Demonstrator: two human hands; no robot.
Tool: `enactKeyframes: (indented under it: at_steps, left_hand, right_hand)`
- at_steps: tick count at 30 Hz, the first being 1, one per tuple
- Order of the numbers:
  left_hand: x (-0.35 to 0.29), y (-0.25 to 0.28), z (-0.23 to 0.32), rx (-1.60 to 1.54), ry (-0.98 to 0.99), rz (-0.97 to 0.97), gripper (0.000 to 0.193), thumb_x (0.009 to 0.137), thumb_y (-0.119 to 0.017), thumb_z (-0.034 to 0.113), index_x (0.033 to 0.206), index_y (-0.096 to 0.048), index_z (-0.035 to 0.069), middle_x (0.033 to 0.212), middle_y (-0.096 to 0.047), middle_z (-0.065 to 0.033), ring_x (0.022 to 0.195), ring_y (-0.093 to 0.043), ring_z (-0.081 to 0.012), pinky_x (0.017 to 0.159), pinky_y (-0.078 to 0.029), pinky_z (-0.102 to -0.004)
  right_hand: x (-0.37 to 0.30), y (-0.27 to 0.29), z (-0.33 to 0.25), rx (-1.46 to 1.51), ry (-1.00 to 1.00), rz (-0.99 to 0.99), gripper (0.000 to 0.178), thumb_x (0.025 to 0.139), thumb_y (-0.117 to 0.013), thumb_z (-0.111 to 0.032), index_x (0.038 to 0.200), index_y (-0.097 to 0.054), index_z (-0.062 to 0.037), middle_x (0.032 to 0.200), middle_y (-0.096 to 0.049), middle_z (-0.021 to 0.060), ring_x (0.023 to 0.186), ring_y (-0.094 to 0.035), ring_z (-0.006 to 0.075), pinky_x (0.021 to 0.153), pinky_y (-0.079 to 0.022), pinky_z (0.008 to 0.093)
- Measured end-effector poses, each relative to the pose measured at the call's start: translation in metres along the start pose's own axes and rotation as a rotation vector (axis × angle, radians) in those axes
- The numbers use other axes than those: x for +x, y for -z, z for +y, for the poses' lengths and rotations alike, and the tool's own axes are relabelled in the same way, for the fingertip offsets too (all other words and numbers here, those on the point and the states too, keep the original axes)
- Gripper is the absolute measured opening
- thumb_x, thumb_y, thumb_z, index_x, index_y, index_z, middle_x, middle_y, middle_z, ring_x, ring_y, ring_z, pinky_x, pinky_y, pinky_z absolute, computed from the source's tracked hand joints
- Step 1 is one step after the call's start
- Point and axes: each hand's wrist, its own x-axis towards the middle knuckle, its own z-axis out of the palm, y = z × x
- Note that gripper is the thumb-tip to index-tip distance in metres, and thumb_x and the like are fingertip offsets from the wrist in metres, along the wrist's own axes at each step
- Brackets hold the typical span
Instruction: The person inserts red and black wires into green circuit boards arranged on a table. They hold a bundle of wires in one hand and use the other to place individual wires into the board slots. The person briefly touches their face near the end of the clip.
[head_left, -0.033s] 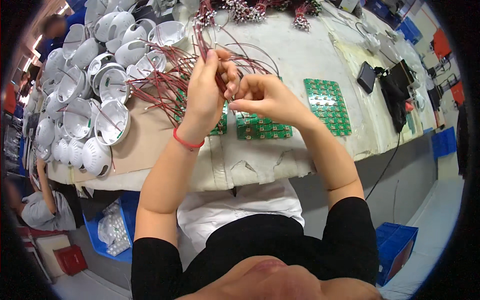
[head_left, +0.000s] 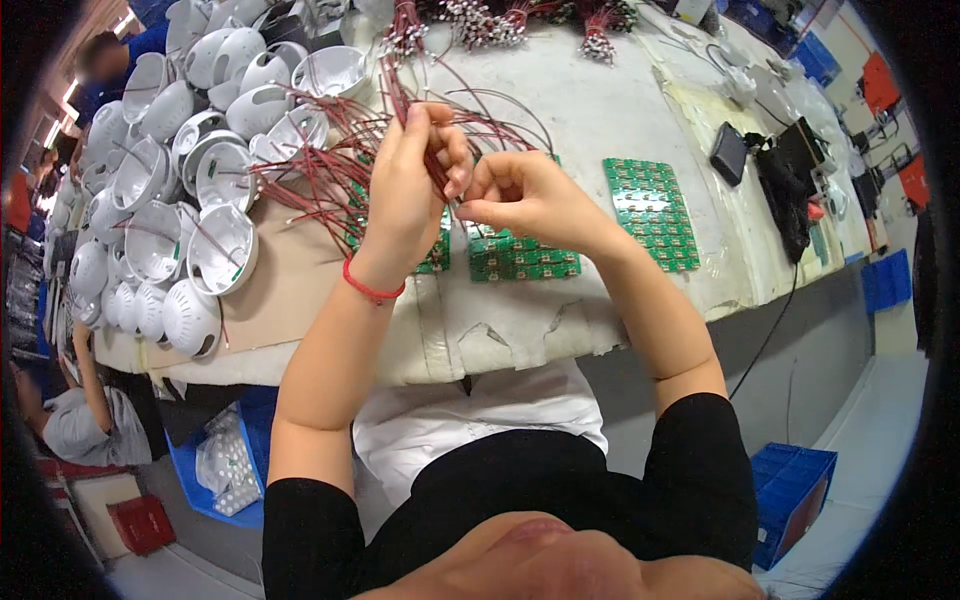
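My left hand [head_left: 408, 190], with a red cord round its wrist, is closed around a bundle of thin dark red and black wires [head_left: 396, 88]. Their upper part rises past my fingers. Close beside it, my right hand [head_left: 540, 200] pinches at the lower ends of these wires with thumb and fingers; the exact contact is partly hidden. Loose wires [head_left: 325, 170] with pale tips spread left of and behind my hands. Below the hands lies a green circuit board panel [head_left: 525, 262], partly covered by my right hand. Another green panel [head_left: 437, 255] shows beside my left wrist.
White rounded plastic housings [head_left: 225, 245] are heaped at the left. A third green panel [head_left: 652, 215] lies to the right. Further wire bundles [head_left: 597, 45] sit at the far edge. A black device [head_left: 730, 153] and a black cloth-like item [head_left: 785, 200] are at the right. Another person [head_left: 95, 425] is at the left.
The whole view has shifted very slightly. Both hands keep the same grip and place at the wires.
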Motion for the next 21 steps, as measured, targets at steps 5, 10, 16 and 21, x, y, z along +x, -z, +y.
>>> enactKeyframes:
  at_steps: [5,10,16,21]
  left_hand:
    - [0.002,0.003,-0.003,-0.028,-0.028,-0.002,0.024,0.099,-0.034,0.029,0.097,-0.045,0.007,0.072,-0.044,-0.0021,0.065,-0.041,-0.0124,0.06,-0.036,-0.0252]
    - [0.004,0.003,-0.009,-0.028,-0.062,-0.001,0.026,0.1,-0.033,0.028,0.091,-0.045,0.006,0.072,-0.048,-0.0029,0.062,-0.044,-0.0109,0.055,-0.037,-0.0247]
    - [0.001,0.003,-0.005,0.11,0.032,-0.031,0.034,0.099,-0.032,0.039,0.091,-0.047,0.01,0.066,-0.041,0.0032,0.046,-0.028,-0.0048,0.041,-0.02,-0.0206]
    - [0.002,0.004,0.01,-0.004,0.094,-0.008,0.04,0.097,-0.033,0.045,0.091,-0.049,0.008,0.061,-0.038,0.0045,0.041,-0.025,-0.0041,0.039,-0.018,-0.0209]
  right_hand:
    - [0.0,0.001,-0.001,-0.07,0.053,0.043,0.016,0.08,-0.068,-0.015,0.077,-0.057,-0.0043,0.064,-0.053,-0.0047,0.054,-0.044,0.0006,0.045,-0.034,0.0172]
    - [0.0,0.0,0.005,0.031,0.033,-0.001,0.018,0.08,-0.068,-0.018,0.078,-0.057,-0.004,0.064,-0.054,-0.0041,0.054,-0.045,0.001,0.045,-0.034,0.0175]
    - [-0.011,0.028,-0.013,0.558,-0.177,-0.191,0.012,0.08,-0.065,-0.013,0.079,-0.055,-0.0063,0.06,-0.049,-0.006,0.046,-0.038,0.0006,0.038,-0.027,0.0172]
    - [-0.023,0.057,-0.015,0.949,0.092,-0.079,0.014,0.081,-0.058,-0.008,0.078,-0.045,-0.0065,0.058,-0.038,-0.004,0.041,-0.033,0.0033,0.035,-0.026,0.0177]
